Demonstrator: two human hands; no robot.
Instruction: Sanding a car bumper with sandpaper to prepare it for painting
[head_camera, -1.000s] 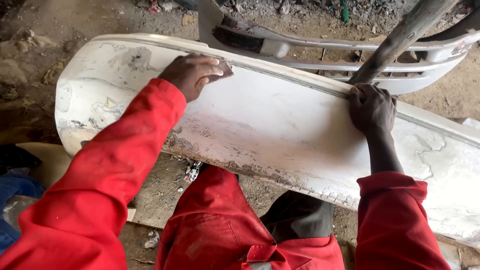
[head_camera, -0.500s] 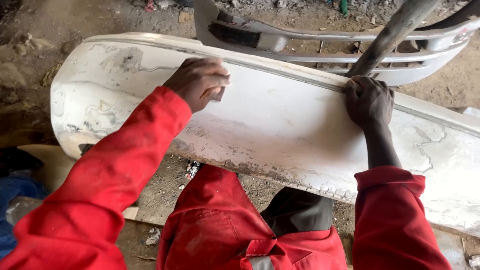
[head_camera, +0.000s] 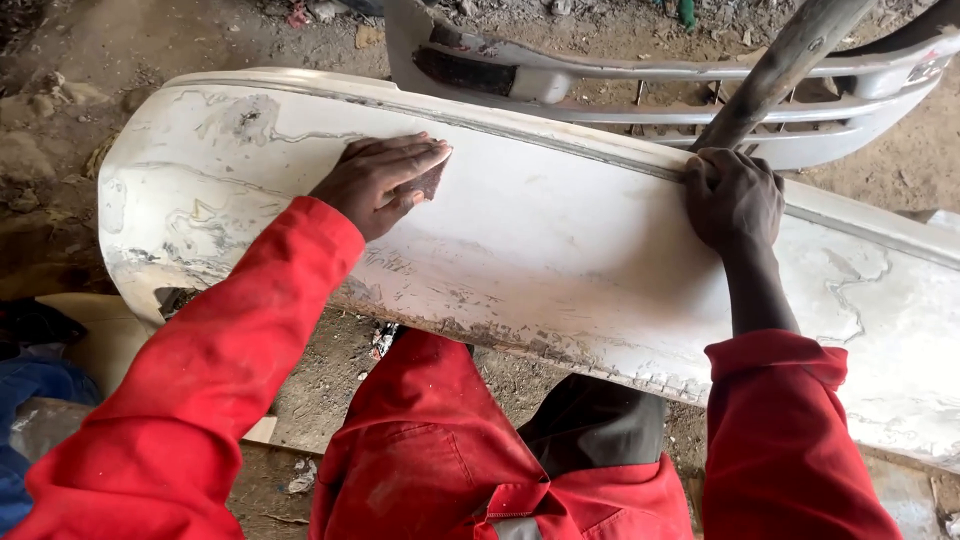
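Head view. White bumper (head_camera: 560, 250) lies across the lap, running from 9 o'clock up-left down to 4 o'clock at the frame's right edge. Surface dull, patchy with filler and scuffed paint; lower edge chipped and dark.

Left hand (head_camera: 385, 180) at about 11 o'clock from frame centre, flat on the bumper's face. Fingers straight and close together, palm down, pressing a small dark brownish sheet, sandpaper by the look (head_camera: 430, 183), against the panel. Only a corner of the sheet shows past the fingertips. Grip here: flat press, not a pinch.

Right hand (head_camera: 733, 198) at about 1 o'clock, hooked over the bumper's upper ridge. Fingers curled tight over the edge, knuckles up, clamped on the bumper itself. The two hands are well apart along the panel.

Both arms in red sleeves (head_camera: 200, 400); red overalls at 6 o'clock, with the bumper's lower edge above the knees.

Second bumper (head_camera: 640, 70), grey-white, lies on the ground beyond the first at 12 o'clock. A grey pole (head_camera: 775, 70) slants from 1 o'clock down to just behind the right hand; whether it touches the hand, cannot tell.

Ground (head_camera: 120, 40) is bare dirt with stones and litter. Blue cloth (head_camera: 25, 390) at 8 o'clock, partly under the left sleeve.
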